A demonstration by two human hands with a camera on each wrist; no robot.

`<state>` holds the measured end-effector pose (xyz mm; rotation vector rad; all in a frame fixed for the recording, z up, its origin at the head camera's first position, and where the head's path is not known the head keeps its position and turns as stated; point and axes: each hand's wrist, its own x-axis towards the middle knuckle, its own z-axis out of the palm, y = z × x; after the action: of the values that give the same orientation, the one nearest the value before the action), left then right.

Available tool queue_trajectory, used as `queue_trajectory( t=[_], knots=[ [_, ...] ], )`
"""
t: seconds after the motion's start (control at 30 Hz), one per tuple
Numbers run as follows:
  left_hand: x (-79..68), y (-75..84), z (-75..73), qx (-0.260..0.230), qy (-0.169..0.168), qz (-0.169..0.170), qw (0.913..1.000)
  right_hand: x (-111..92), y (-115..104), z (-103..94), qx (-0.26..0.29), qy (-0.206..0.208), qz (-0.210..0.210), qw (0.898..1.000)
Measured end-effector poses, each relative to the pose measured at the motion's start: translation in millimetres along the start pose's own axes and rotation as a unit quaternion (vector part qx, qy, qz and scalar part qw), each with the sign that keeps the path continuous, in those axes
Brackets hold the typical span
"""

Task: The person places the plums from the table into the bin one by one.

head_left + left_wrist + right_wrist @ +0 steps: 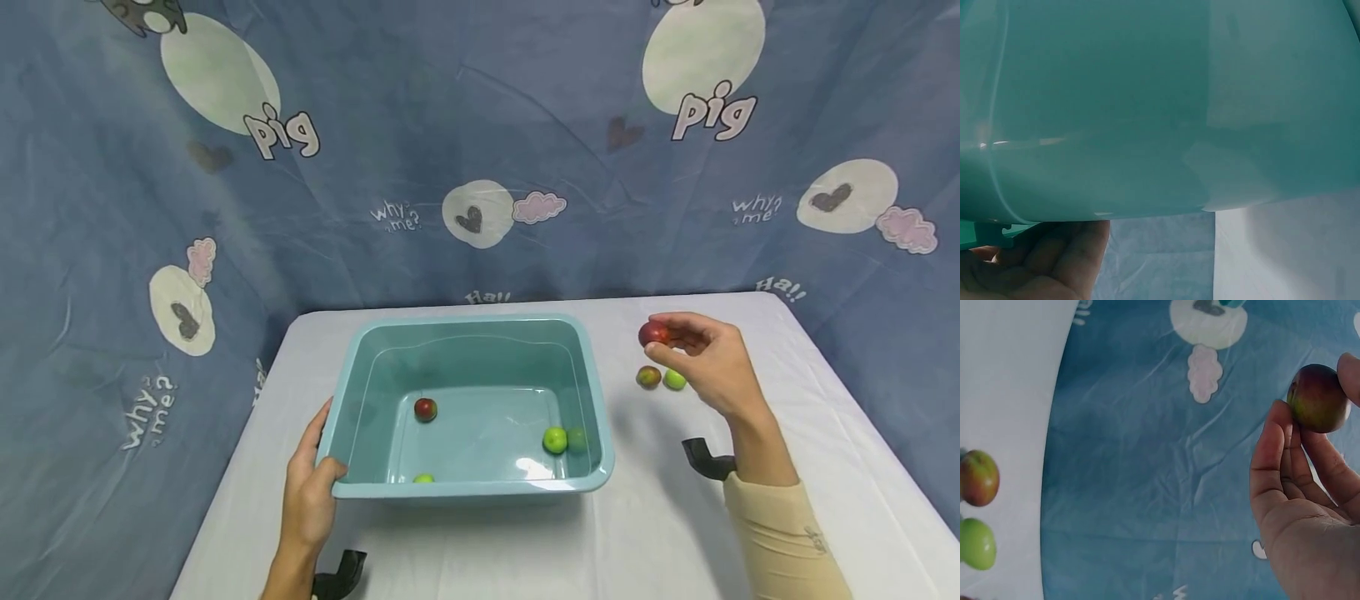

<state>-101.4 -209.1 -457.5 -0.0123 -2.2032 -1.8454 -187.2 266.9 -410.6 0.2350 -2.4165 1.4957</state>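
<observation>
My left hand [307, 496] grips the left rim of a teal plastic basin [472, 490], thumb over the edge and fingers along the outside. In the left wrist view the basin's wall [1104, 112] fills most of the picture, and the fingers [1063, 259] curl under its rim. Beyond the basin's right side, my right hand [708, 358] pinches a dark red plum [653, 333] above the table. The right wrist view shows this plum [1319, 399] between thumb and fingertips, with some green on its skin. Below that hand lie a reddish-green plum [648, 377] and a green plum [674, 380].
Inside the basin are a red plum [425, 409], a green plum [555, 440] by the right wall, and another green plum [423, 478] partly hidden behind the front rim. A white cloth [517, 550] covers the table. Blue printed fabric [360, 258] hangs behind it.
</observation>
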Motion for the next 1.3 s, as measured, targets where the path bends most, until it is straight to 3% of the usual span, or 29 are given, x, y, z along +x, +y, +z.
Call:
queue_trajectory(
  t=[0.57,1.0,1.3],
  knots=[
    [-2.4,-1.6,-0.3,-0.014,-0.001,0.002,0.9999,7,-21,22.3,0.066,-0.056,-0.029,0.996],
    [-3.0,-1.1,-0.9,-0.014,0.003,0.002,0.9999,17,-37,42.4,0.057,-0.107,-0.033,0.992],
    [-0.9,-0.6,-0.1,-0.018,-0.001,-0.002,0.9998,23,-48,54.3,0.059,-0.123,-0.060,0.989]
  ],
)
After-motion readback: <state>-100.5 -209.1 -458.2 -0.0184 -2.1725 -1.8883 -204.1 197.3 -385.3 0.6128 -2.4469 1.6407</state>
